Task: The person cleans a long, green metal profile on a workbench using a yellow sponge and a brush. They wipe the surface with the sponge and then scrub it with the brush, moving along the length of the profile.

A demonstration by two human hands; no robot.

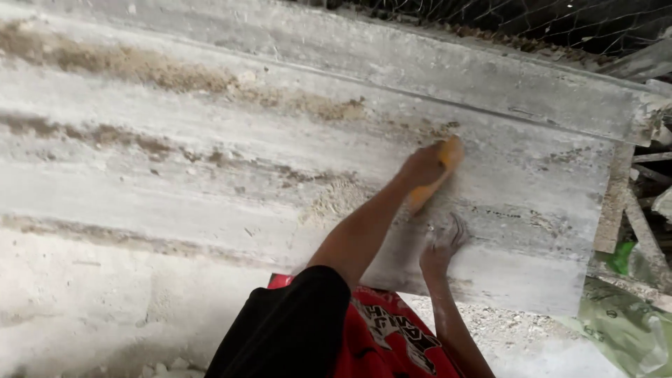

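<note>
Corrugated grey sheet (210, 161): dust-caked, sawdust in its grooves. Left hand (422, 166): grip clenched on an orange block (439, 178), pressed against the sheet's centre-right. Right hand (442, 245): released, fingers spread flat just below. Wire mesh (546, 21): upper right. Risk: block skidding on loose dust, scraping knuckles.

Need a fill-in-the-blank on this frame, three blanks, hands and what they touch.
1. The left hand grips a tool with an ______ handle.
2. The right hand lies flat with fingers spread on the grey corrugated ______.
3. Patches of brown ______ lie in the sheet's grooves.

Missing words: orange; sheet; dirt
</note>
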